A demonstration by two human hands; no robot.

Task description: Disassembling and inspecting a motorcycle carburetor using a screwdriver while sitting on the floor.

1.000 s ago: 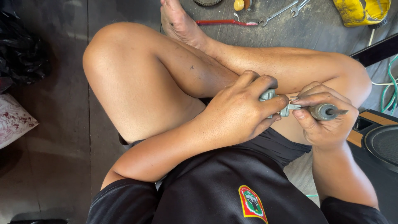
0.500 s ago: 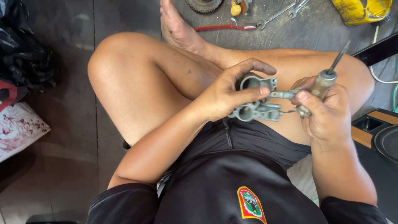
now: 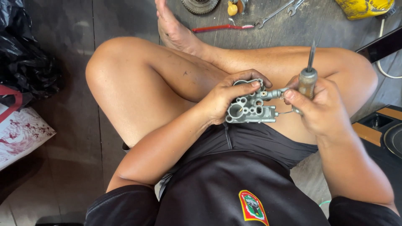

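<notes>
I sit cross-legged on a dark floor. My left hand (image 3: 224, 98) grips a grey cast-metal carburetor body (image 3: 250, 108) with several round bores, held over my lap. My right hand (image 3: 320, 111) is closed around a screwdriver (image 3: 308, 75) whose grey handle and thin shaft point up and away from me. The fingertips of that hand also touch a small fitting on the right side of the metal body. Both hands sit close together above my crossed legs.
On the floor beyond my foot lie a red-handled tool (image 3: 222, 28), wrenches (image 3: 274, 12), a gear (image 3: 200, 5), a small yellow part (image 3: 233, 7) and a yellow object (image 3: 363, 7). A black plastic bag (image 3: 25, 54) lies at left, a dark box (image 3: 385, 129) at right.
The left hand has turned the metal body so its bored face shows. The right hand has swung the screwdriver from lying level against the part to pointing upward.
</notes>
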